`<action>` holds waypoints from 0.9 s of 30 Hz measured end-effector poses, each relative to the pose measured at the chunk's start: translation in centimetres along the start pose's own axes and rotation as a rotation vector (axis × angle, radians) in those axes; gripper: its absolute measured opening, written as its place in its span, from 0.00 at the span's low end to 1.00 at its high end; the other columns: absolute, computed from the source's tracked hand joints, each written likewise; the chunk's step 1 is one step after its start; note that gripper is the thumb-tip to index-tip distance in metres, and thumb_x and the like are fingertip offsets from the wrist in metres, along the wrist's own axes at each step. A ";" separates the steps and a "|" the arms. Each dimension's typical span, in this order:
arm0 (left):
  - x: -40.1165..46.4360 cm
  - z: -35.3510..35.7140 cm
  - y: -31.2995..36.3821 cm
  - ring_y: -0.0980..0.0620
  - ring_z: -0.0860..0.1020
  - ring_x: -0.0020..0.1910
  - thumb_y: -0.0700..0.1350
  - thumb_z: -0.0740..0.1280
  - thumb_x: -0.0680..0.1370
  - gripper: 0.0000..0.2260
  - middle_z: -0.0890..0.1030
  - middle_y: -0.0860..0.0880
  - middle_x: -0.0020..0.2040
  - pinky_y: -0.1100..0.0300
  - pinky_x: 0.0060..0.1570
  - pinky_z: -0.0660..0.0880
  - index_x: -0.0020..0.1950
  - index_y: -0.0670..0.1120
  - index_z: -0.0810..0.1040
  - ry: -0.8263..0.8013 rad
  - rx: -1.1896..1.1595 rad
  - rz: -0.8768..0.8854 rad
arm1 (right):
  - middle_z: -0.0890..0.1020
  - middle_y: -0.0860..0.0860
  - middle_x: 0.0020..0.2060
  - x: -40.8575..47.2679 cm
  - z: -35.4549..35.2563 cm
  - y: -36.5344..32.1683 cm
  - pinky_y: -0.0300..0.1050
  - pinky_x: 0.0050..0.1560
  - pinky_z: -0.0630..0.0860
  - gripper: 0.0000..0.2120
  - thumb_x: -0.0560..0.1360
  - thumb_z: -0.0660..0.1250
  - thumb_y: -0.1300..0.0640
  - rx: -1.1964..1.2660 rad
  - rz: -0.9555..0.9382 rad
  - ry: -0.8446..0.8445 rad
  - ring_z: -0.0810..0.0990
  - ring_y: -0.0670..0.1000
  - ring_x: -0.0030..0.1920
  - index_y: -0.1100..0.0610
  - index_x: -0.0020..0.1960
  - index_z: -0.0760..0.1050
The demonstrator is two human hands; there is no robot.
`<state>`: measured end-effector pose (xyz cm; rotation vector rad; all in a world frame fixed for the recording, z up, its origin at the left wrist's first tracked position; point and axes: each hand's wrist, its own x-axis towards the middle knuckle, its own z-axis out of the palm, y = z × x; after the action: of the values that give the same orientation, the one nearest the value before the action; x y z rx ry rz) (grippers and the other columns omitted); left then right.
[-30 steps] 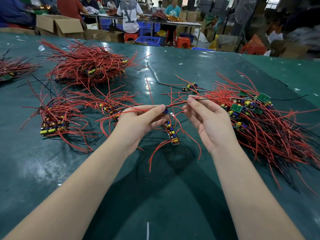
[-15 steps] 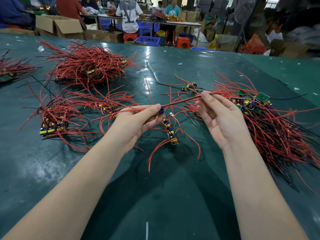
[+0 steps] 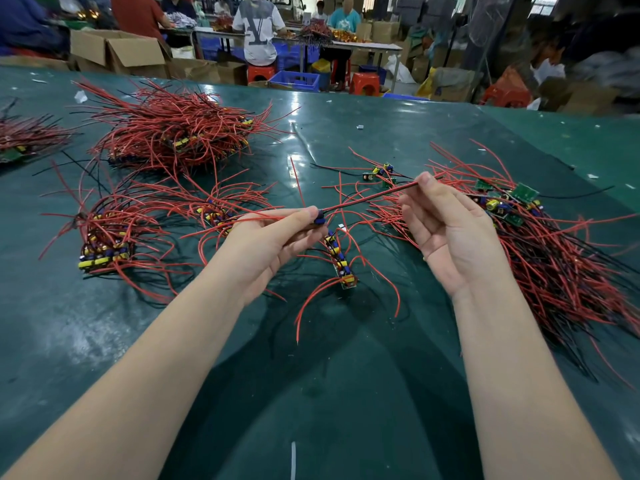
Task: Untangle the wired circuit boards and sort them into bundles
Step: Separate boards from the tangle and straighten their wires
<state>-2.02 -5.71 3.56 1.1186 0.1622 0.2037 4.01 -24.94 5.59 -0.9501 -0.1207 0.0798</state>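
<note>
My left hand [image 3: 273, 237] grips a small circuit board [image 3: 319, 218] by its blue part. Its red and black wires [image 3: 367, 197] run taut up to the right, where my right hand [image 3: 446, 226] pinches them near their ends. Below my hands a short row of boards [image 3: 341, 263] with red wires lies on the green table [image 3: 311, 393]. A big tangled pile of wired boards [image 3: 554, 244] lies at the right. Sorted bundles lie at the left [image 3: 104, 244], in the left middle [image 3: 214, 213] and at the back left [image 3: 173, 133].
Another bundle [image 3: 24, 140] lies at the far left edge. Two loose boards [image 3: 379, 173] sit behind the taut wires. Beyond the table's far edge are cardboard boxes [image 3: 117, 51], blue crates, red stools and people at another table.
My right hand has slid up and to the right along the wires, drawing them out straight. My left hand has stayed almost in place with the board.
</note>
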 end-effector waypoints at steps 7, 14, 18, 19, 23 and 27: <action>-0.1 0.2 0.1 0.51 0.84 0.39 0.35 0.68 0.76 0.03 0.85 0.44 0.40 0.67 0.40 0.79 0.45 0.36 0.81 -0.002 0.004 -0.012 | 0.85 0.52 0.35 0.0 -0.1 -0.4 0.35 0.35 0.78 0.04 0.70 0.72 0.59 0.024 0.042 0.025 0.84 0.47 0.36 0.57 0.36 0.83; -0.3 0.3 0.3 0.52 0.84 0.39 0.37 0.67 0.76 0.04 0.85 0.44 0.40 0.68 0.38 0.78 0.46 0.37 0.81 -0.062 -0.003 -0.022 | 0.81 0.49 0.31 -0.1 -0.1 -0.8 0.30 0.24 0.73 0.04 0.63 0.74 0.58 0.302 0.299 0.021 0.79 0.42 0.28 0.57 0.34 0.80; -0.3 0.4 0.2 0.52 0.84 0.39 0.40 0.69 0.73 0.06 0.85 0.43 0.41 0.68 0.39 0.78 0.46 0.37 0.81 -0.103 0.002 -0.027 | 0.80 0.53 0.29 -0.2 -0.4 -1.0 0.31 0.21 0.71 0.07 0.61 0.75 0.63 0.632 0.569 -0.133 0.77 0.43 0.22 0.62 0.34 0.78; -0.3 0.4 0.2 0.52 0.84 0.40 0.41 0.70 0.71 0.08 0.85 0.43 0.42 0.68 0.40 0.79 0.46 0.38 0.82 -0.115 0.003 -0.027 | 0.80 0.54 0.29 -0.2 -0.4 -1.1 0.32 0.20 0.71 0.07 0.61 0.75 0.64 0.687 0.604 -0.169 0.77 0.43 0.21 0.63 0.34 0.77; -0.3 0.3 0.1 0.51 0.84 0.41 0.43 0.71 0.67 0.07 0.85 0.42 0.43 0.67 0.40 0.79 0.41 0.40 0.84 -0.135 -0.016 -0.024 | 0.80 0.52 0.30 -0.3 -0.4 -1.1 0.32 0.21 0.71 0.06 0.63 0.74 0.61 0.626 0.527 -0.141 0.77 0.43 0.23 0.61 0.35 0.78; -0.3 0.2 0.2 0.52 0.84 0.39 0.43 0.71 0.66 0.07 0.84 0.42 0.41 0.67 0.38 0.79 0.40 0.40 0.85 -0.115 -0.053 -0.026 | 0.81 0.48 0.32 -0.2 -0.1 -0.8 0.30 0.24 0.72 0.03 0.62 0.75 0.57 0.271 0.273 0.058 0.78 0.42 0.26 0.54 0.32 0.82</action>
<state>-2.27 -5.89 3.81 1.0715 0.0681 0.1195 3.89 -25.50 6.14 -0.6925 0.0727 0.3127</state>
